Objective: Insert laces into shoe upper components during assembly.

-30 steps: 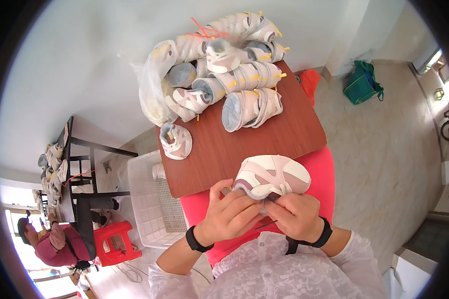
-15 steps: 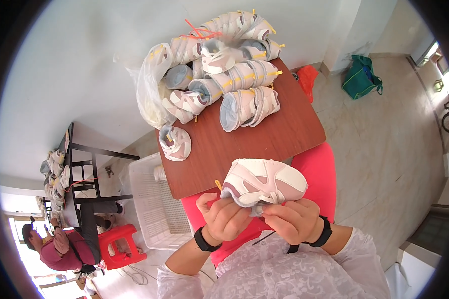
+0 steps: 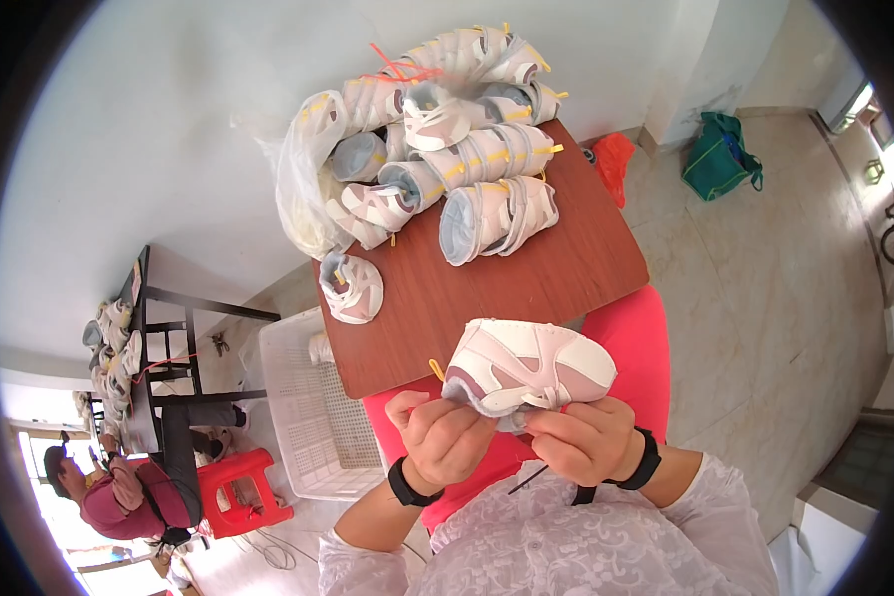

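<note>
A pale pink and white shoe upper [image 3: 531, 366] is held on its side over my lap, just off the near edge of the table. My left hand [image 3: 445, 437] pinches its grey-lined collar by the yellow heel loop. At the lace and tongue part, my right hand [image 3: 584, 437] grips the lower edge with curled fingers. The inside of the upper is mostly hidden. One single shoe upper [image 3: 352, 288] sits at the table's left edge. Farther back lie nested rows of the same uppers, the closest being a short stack [image 3: 499, 219].
The brown table [image 3: 526, 283] stands before me. A clear plastic bag [image 3: 308, 179] covers its back left corner. Below left is a white plastic crate [image 3: 298, 407]. At the far left, a person [image 3: 134, 497] sits by a red stool [image 3: 243, 492] and black table. A green bag [image 3: 720, 159] lies on the floor.
The view has shifted very slightly. Both hands keep the same hold on the shoe upper, which shows almost no movement.
</note>
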The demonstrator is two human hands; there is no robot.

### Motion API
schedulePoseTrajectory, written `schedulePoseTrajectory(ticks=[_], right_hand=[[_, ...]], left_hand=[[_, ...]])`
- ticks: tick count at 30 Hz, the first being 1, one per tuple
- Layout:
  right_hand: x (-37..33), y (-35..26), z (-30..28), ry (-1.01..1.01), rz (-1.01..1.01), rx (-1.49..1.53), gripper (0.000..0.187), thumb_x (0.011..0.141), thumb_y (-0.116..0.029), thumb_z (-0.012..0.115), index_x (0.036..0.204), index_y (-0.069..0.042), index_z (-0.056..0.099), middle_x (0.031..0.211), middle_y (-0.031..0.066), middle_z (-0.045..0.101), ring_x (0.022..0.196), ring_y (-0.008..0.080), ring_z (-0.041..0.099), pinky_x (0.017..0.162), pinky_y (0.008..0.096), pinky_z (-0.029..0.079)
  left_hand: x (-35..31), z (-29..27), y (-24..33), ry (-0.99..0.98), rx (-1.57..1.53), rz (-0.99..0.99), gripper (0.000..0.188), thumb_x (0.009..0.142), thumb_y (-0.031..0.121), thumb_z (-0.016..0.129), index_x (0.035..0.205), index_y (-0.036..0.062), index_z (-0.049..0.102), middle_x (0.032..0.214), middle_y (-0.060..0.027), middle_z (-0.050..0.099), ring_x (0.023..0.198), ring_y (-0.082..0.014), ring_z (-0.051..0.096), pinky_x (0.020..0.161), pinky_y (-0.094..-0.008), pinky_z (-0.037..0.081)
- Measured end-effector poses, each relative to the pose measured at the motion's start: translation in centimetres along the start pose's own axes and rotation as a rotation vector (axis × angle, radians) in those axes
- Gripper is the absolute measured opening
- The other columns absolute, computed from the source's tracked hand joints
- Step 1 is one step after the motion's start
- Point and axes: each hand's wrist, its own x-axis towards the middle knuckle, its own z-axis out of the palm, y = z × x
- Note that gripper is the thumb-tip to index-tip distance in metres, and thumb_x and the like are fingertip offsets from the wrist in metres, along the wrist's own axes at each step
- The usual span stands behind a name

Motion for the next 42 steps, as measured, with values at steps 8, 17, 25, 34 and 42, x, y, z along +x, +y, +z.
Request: schedulePoseTrajectory(ticks=[8,17,25,34,42], right_hand=[[-0.2,0.0,0.4,-0.013,0.033,0.032,0.014,0.068,-0.01,0.064,0.077,-0.011,0.053,0.084,0.0022,0.064,0.057,0.0105,0.055,0.047,0.0223,0.042],[-0.6,0.4,1.0,-0.04,0.107,0.098,0.014,0.071,-0.009,0.066,0.081,-0.009,0.057,0.086,0.0032,0.064,0.059,0.0121,0.057,0.047,0.0236,0.044],[0.1,0.6,0.7,0.104,0.2,0.214,0.025,0.07,-0.01,0.076,0.089,-0.007,0.059,0.091,0.0059,0.064,0.063,0.0176,0.06,0.051,0.0276,0.048],[-0.9,4.6,0.9,-0.292,1.155,0.92,0.041,0.085,-0.024,0.068,0.113,0.004,0.056,0.099,0.0078,0.066,0.084,0.0128,0.061,0.07,0.0267,0.05],[-2.8,4.3,1.8,-0.201,1.553,1.502,0.035,0.089,-0.016,0.063,0.116,0.004,0.056,0.104,0.0083,0.066,0.085,0.0133,0.064,0.073,0.0283,0.052]], left_hand=[[0.8,0.0,-0.3,-0.031,-0.037,0.058,0.029,0.057,0.007,0.071,0.085,0.0135,0.067,0.092,0.0039,0.057,0.08,-0.018,0.052,0.074,-0.0398,0.036],[1.0,0.5,-0.4,0.005,-0.065,-0.009,0.021,0.06,0.01,0.066,0.082,0.0128,0.067,0.085,0.0035,0.059,0.079,-0.0156,0.055,0.074,-0.0368,0.037],[0.5,1.4,-1.7,0.065,-0.07,-0.064,0.03,0.056,0.007,0.07,0.084,0.0127,0.065,0.086,0.001,0.054,0.08,-0.018,0.055,0.073,-0.0381,0.039],[0.5,1.3,-1.9,-0.093,-0.27,-0.074,0.028,0.062,0.008,0.073,0.089,0.008,0.065,0.089,-0.0032,0.055,0.085,-0.0228,0.055,0.072,-0.0373,0.045],[3.1,0.2,-2.7,-0.533,-0.781,-0.649,0.027,0.076,-0.008,0.059,0.101,0.002,0.062,0.106,-0.0108,0.061,0.093,-0.0225,0.062,0.071,-0.03,0.05]])
